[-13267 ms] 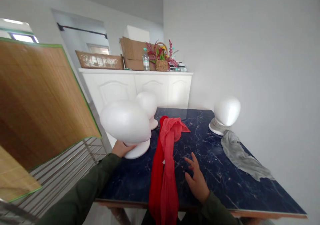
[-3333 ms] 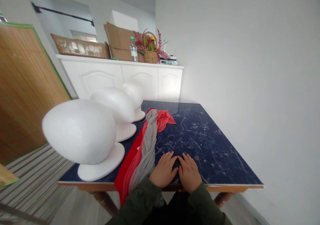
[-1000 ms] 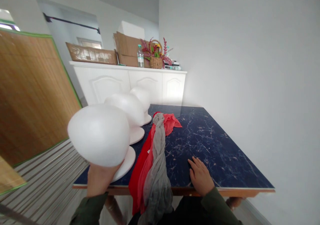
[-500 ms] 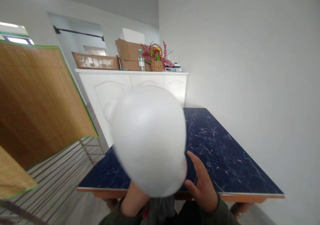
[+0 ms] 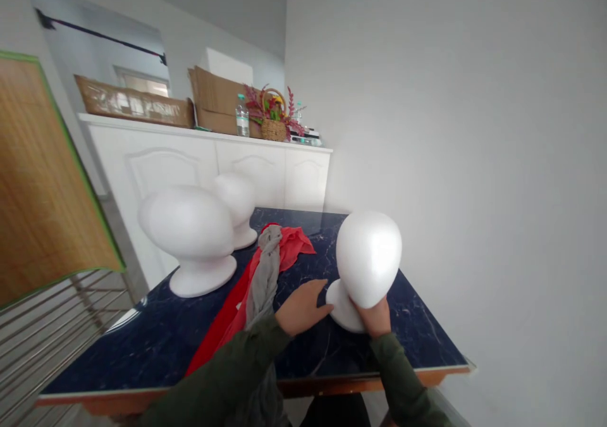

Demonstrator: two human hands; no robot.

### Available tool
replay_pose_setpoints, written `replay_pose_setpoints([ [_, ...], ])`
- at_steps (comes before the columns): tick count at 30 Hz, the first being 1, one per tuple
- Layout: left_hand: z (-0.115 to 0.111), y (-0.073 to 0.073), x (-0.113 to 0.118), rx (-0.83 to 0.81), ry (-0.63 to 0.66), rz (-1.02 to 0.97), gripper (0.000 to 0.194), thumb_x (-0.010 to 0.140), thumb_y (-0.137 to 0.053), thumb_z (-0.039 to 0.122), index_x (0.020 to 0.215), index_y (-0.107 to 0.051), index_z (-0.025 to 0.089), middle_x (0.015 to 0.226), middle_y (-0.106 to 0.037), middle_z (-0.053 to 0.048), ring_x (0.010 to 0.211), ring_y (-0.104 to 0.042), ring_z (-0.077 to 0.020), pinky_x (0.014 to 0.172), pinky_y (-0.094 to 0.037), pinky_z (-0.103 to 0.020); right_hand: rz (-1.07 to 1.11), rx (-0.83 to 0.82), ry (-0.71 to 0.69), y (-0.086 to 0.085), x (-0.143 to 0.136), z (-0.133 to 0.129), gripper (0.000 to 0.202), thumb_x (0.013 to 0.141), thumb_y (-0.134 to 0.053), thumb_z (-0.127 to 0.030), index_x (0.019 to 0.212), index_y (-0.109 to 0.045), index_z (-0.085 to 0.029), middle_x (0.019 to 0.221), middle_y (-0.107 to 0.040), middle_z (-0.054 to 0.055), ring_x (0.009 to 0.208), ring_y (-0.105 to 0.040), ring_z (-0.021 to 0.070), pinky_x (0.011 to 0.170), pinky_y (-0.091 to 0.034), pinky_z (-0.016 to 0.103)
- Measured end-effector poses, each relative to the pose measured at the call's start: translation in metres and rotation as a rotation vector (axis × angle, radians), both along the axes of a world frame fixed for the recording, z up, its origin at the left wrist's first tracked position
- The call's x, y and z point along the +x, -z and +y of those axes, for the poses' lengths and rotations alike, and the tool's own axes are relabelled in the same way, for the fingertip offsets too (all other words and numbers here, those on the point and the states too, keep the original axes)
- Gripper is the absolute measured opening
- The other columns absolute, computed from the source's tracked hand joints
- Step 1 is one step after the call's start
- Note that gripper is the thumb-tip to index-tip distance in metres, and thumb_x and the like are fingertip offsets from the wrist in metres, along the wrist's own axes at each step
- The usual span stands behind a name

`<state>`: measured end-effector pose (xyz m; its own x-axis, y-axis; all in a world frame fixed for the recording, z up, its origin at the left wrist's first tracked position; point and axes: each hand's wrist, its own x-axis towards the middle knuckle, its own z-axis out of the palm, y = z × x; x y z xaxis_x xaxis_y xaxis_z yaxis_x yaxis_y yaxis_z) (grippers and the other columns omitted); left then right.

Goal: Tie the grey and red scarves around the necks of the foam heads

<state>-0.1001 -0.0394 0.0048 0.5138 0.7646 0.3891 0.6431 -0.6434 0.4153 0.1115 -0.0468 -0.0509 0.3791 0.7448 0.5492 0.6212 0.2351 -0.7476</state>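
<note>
A white mannequin head (image 5: 368, 256) with a round base is at the right of the blue marbled table (image 5: 308, 357), its base low at the tabletop. My right hand (image 5: 376, 316) is wrapped round its neck from the right, partly hidden beneath the head. My left hand (image 5: 303, 307) is just left of the base, fingers apart and extended toward it, holding nothing. A grey scarf (image 5: 263, 275) and a red scarf (image 5: 222, 326) lie lengthwise on the table, passing under my left forearm.
Two more white mannequin heads, a near one (image 5: 190, 224) and a farther one (image 5: 237, 199), stand on the left side. Behind the table is a white cabinet (image 5: 165, 167) bearing cardboard boxes, a bottle (image 5: 242, 117) and a flower basket (image 5: 274, 129). A metal rack (image 5: 61, 326) is at left.
The white head that filled the middle of the view close to me is now lower, at the right of the table. My left hand shows beside it. The view has turned somewhat right.
</note>
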Motion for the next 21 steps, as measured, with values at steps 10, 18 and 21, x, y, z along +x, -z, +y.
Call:
replay_pose_setpoints([
  [10,-0.024,0.019,-0.086,0.031,-0.685,0.508,0.015,0.076,-0.053,0.019,0.082,-0.062,0.01,0.098,-0.061,-0.018,0.098,-0.055,-0.0299,0.081,-0.039,-0.041,-0.081,0.102,0.172,0.035,-0.008,-0.038,0.067,0.063,-0.064,-0.054,0.11,-0.046,-0.009,0.105,-0.053,0.019,0.103,-0.047,0.0339,0.089,-0.038,0.049],
  [18,-0.028,-0.002,-0.084,0.154,-0.698,0.314,0.031,0.092,-0.026,0.026,0.084,-0.054,0.015,0.076,-0.061,-0.008,0.074,-0.059,-0.0197,0.066,-0.04,-0.03,0.31,-0.401,-0.665,0.014,-0.111,-0.059,0.05,0.082,-0.034,-0.061,0.091,-0.059,-0.018,0.092,-0.061,0.009,0.086,-0.057,0.02,0.076,-0.045,0.032],
  [21,-0.042,-0.009,-0.067,0.128,-0.63,0.151,0.031,0.092,-0.024,0.028,0.087,-0.052,0.017,0.077,-0.061,-0.006,0.071,-0.059,-0.018,0.064,-0.041,-0.028,0.683,-0.717,-0.884,-0.02,-0.146,-0.014,0.071,0.078,-0.02,-0.072,0.095,-0.059,-0.015,0.091,-0.064,0.011,0.085,-0.06,0.0199,0.077,-0.046,0.035],
])
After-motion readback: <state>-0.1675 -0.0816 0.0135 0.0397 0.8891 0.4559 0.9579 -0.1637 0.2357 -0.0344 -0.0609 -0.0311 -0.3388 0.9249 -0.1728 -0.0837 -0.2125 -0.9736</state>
